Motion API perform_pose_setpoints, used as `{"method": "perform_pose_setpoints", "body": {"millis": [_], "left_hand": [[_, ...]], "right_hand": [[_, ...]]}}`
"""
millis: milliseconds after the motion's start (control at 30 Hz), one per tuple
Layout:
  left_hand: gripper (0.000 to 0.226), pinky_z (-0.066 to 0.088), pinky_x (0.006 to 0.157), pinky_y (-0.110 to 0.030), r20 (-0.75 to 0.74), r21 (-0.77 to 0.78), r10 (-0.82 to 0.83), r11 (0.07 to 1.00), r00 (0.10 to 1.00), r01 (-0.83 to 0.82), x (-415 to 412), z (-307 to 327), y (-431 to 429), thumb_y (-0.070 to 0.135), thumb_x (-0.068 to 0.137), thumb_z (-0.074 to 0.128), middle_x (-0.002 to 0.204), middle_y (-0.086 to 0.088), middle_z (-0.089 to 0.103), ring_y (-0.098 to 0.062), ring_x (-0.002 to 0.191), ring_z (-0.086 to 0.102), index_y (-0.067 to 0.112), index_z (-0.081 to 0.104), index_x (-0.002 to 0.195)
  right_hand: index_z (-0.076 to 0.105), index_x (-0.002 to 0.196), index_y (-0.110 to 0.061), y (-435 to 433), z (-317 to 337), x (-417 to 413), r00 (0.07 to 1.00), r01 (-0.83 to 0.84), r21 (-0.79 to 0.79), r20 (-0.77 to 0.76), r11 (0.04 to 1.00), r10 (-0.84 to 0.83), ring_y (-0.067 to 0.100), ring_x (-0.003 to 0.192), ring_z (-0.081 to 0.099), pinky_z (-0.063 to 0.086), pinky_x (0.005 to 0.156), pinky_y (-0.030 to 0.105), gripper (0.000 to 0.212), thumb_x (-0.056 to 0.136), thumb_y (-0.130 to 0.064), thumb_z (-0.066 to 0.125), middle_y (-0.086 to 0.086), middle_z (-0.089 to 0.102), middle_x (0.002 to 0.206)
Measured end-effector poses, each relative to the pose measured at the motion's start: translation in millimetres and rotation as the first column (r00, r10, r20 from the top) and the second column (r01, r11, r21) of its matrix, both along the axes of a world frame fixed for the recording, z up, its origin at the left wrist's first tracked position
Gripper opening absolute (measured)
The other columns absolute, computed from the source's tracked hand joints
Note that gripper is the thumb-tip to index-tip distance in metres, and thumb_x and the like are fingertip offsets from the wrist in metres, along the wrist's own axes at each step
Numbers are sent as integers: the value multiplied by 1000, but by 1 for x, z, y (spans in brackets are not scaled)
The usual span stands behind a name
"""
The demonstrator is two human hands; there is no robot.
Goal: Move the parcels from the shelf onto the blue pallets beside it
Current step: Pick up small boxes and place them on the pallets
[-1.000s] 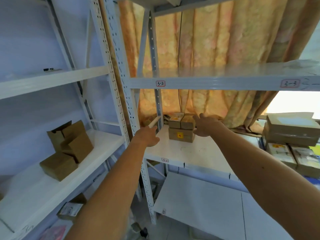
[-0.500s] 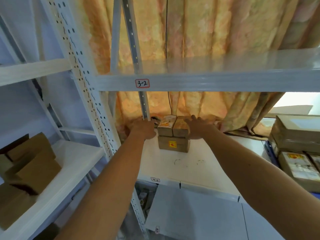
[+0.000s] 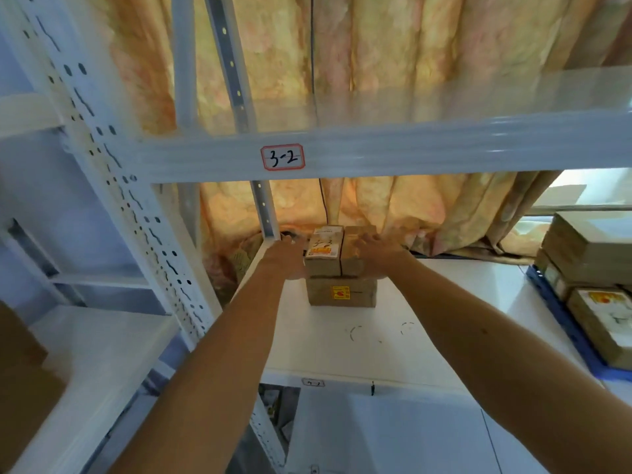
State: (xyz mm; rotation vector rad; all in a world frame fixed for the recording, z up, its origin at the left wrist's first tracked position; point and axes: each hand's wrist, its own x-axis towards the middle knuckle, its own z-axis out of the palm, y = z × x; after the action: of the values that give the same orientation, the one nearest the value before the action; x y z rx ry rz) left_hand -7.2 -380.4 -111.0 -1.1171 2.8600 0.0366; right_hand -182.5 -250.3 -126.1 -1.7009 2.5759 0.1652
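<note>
Since the earlier frame, the left hand [image 3: 285, 256] has come off the rear post and closed against the parcel stack, and the whole view has drawn nearer to the shelf [image 3: 342, 350].

Stack: three brown parcels at the far left of the white shelf, just in front of the curtain [image 3: 427, 63]. The bottom parcel [image 3: 342, 293] lies flat and shows a yellow sticker on its near face. The left top parcel [image 3: 323, 249], bearing a white label, and the right top parcel [image 3: 354, 253] sit side by side on it, touching each other.

Hands: both arms reach in from the near side. The left hand lies against the left side of the left top parcel; its fingers are blurred, so I cannot tell whether they curl or lie straight. The right hand [image 3: 379, 254] holds the right top parcel from the right, its fingers laid over the top edge. The two top parcels are caught between the hands.

Surroundings: a tag [image 3: 282, 157] reading "3-2" is stuck on the beam above. At the right, a blue pallet [image 3: 561, 314] beside the shelf carries more parcels [image 3: 588, 249]. At the near left, a box [image 3: 20, 371] rests on the neighbouring shelf.
</note>
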Motion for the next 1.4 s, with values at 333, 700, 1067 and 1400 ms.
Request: {"method": "perform_pose_setpoints", "body": {"millis": [333,700,1067,1400], "left_hand": [[107,45,105,-44,32,91,-48,995,998,45,-11,-16,-51,56,80,76,164,-13,23,-33,141,40,16,17,160],[98,52,97,-44,85,64,-43,997,995,38,-26,-8,-66,47,77,81,153,-13,41,-33,129,51,15,29,154],[84,57,89,-42,37,91,11,996,999,-14,-28,-6,-92,37,65,82,137,-6,59,-28,110,61,21,48,140],[51,56,90,-48,9,77,93,993,996,-94,-15,-9,-100,49,88,62,116,-7,65,-28,96,62,22,53,130]], "right_hand": [[20,154,-24,-17,-17,-7,999,13,26,-31,1000,-12,38,139,32,38,108,54,77,92,-40,62,11,31,153],[43,145,-26,-23,-3,-18,989,117,5,90,993,-117,36,129,44,41,103,52,61,88,-49,39,12,47,141],[36,151,-27,-59,-36,-34,935,338,-153,163,929,-314,37,148,15,16,113,61,69,91,-60,31,8,25,161],[26,156,-15,-54,-22,-15,870,458,-163,285,874,-403,42,145,23,27,114,54,83,93,-66,45,19,18,162]]}}
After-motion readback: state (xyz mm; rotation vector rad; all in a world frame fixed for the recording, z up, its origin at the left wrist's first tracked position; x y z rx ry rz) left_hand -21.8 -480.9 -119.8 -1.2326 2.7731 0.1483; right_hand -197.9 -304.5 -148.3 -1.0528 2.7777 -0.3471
